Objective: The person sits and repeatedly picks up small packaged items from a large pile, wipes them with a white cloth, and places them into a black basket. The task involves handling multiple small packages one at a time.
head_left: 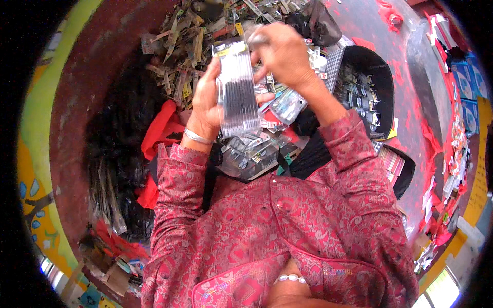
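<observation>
My left hand (206, 100) grips a transparent plastic packet (239, 97) from its left side, the fingers passing behind it. Inside the packet stand several thin dark sticks side by side, and a yellow strip marks its top; their exact kind cannot be made out. By the upper right corner of the packet is my right hand (283, 54), its fingers curled together and partly blurred. Something shiny shows at those fingertips, too smeared to name. Below the packet, more transparent packets (249, 154) lie near my lap, and a bluish plastic packet (287, 106) sits beneath my right wrist.
A wide heap of small labelled packets (179, 49) spreads ahead. On the right are an open black container (385, 87) of packets and a smaller box (395, 167) of cards. Dark plastic bags (120, 149) lie at left, beside a red cloth (163, 128). Blue boxes (465, 82) stand far right.
</observation>
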`<action>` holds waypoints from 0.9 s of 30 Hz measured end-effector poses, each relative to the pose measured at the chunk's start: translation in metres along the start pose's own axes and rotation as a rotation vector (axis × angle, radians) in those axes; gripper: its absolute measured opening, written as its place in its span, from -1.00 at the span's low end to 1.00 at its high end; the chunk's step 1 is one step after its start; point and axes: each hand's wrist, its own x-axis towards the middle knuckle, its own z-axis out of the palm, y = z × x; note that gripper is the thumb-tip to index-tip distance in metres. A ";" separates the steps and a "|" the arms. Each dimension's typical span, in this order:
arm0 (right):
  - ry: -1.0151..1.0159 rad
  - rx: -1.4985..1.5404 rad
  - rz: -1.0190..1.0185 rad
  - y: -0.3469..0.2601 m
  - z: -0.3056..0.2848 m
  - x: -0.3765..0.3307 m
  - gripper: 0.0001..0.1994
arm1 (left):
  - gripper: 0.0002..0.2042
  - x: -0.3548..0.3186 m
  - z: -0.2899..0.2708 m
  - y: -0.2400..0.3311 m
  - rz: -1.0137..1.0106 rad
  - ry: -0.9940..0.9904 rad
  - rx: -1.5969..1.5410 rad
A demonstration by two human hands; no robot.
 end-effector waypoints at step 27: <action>-0.668 1.271 0.847 -0.031 -0.002 -0.033 -0.64 | -0.37 -0.002 -0.020 0.032 0.469 -0.225 0.037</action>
